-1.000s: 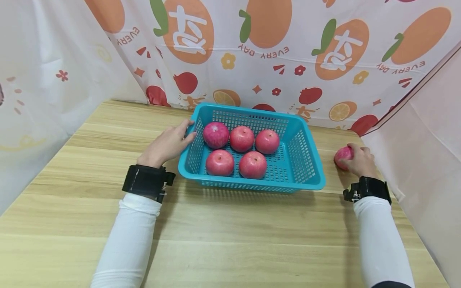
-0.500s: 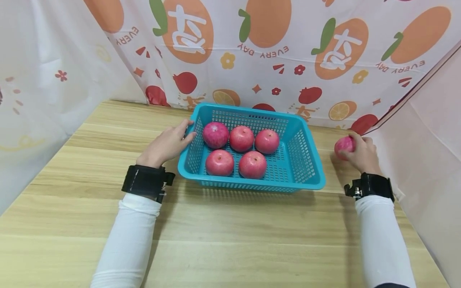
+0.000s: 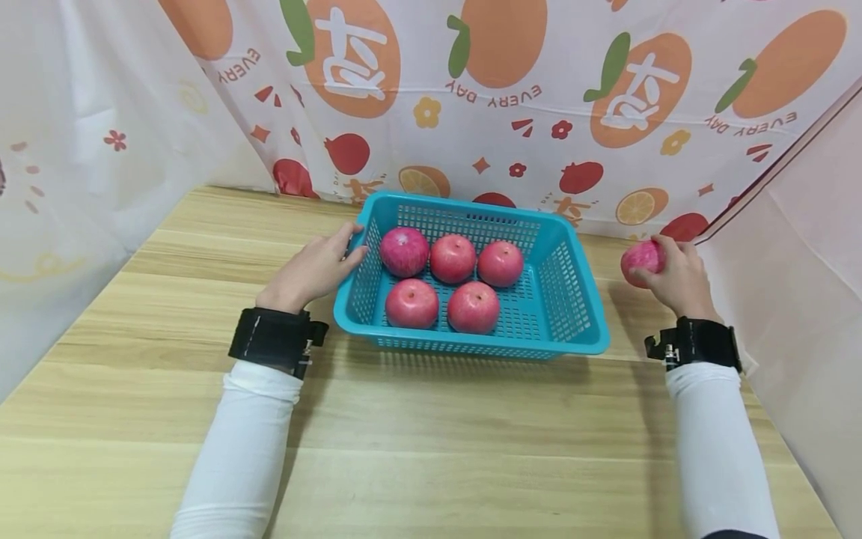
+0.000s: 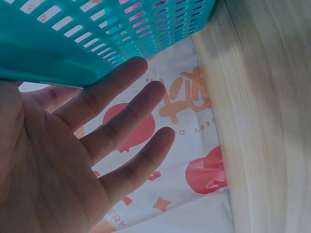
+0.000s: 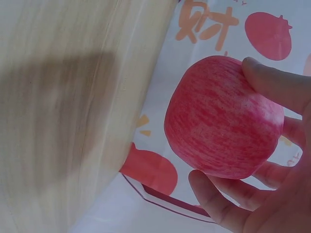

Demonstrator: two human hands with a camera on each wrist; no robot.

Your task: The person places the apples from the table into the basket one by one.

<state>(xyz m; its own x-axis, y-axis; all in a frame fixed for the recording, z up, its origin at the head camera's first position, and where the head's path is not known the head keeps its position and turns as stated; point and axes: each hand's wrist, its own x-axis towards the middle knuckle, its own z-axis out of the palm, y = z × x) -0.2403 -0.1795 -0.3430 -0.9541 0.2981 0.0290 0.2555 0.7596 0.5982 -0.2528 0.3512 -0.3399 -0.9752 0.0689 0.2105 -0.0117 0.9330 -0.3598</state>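
Note:
A turquoise plastic basket (image 3: pixel 465 346) with slotted sides stands on the wooden table. Inside lie several red apples (image 3: pixel 474 308), grouped toward its left and middle. My left hand (image 3: pixel 311 271) touches the basket's left rim. In the left wrist view, its fingers (image 4: pixel 129 116) extend fairly straight beside the outer wall, and the thumb is mostly out of sight. Right of the basket, my right hand (image 3: pixel 682 277) holds a pinkish-red apple (image 5: pixel 218 116) between thumb and fingers. That apple is above the tabletop, its shadow falling on the wood.
A white curtain (image 3: pixel 458 142) printed with fruit hangs behind the table (image 3: pixel 444 449). Pale cloth panels border the left and right sides. Black straps (image 3: pixel 269 338) circle both wrists.
My right hand has lifted the apple off the table, moving it slightly away from me toward the curtain. My left hand and the basket have stayed in place.

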